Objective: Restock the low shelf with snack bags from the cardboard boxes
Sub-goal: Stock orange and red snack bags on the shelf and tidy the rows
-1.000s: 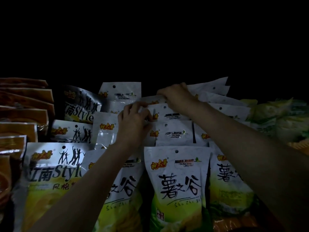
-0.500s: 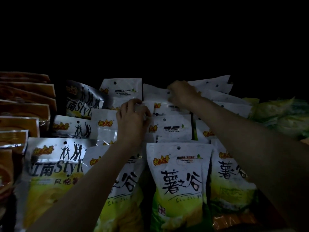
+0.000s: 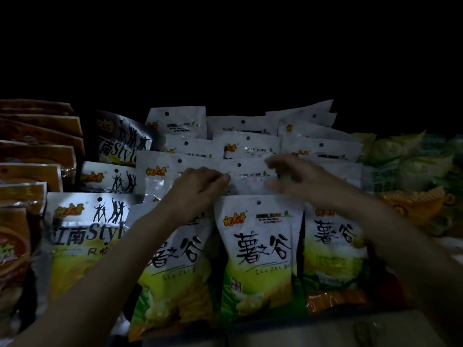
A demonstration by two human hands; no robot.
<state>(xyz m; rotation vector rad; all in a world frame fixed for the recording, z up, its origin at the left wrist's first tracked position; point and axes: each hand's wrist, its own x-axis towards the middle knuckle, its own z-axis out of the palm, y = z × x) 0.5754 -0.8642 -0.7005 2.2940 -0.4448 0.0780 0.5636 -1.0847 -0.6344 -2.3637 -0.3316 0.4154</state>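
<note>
Snack bags [image 3: 258, 249] w/ green-yellow fronts already stand in packed rows on the low shelf, front to back, approx three columns wide, tops overlapping like shingles. From where I'm watching, shelf looks mostly stocked in this section: front row upright, white tops of more rows stacked behind it into the dark.

Left hand [image 3: 198, 186] sits on the white top edge of a bag in the second row [image 3: 246, 175], fingers curled down over it; looks like it grips or pinches that edge, tho light is poor. Right hand [image 3: 295, 176] is at the same bag's right side, badly blurred, so I can't tell if it's holding or just touching.

My read: I'm at the tidying/seating step, squaring one bag into its row, not fetching. What's left I can't judge well; cardboard boxes aren't clearly in view, only a dim pale surface along the bottom edge that might be one.

Beside these: silver-topped bags w/ dancing figures [image 3: 87, 229] to the left, orange packs [image 3: 27, 171] far left, pale green packs [image 3: 411, 161] and an orange bag [image 3: 413, 206] to the right.
</note>
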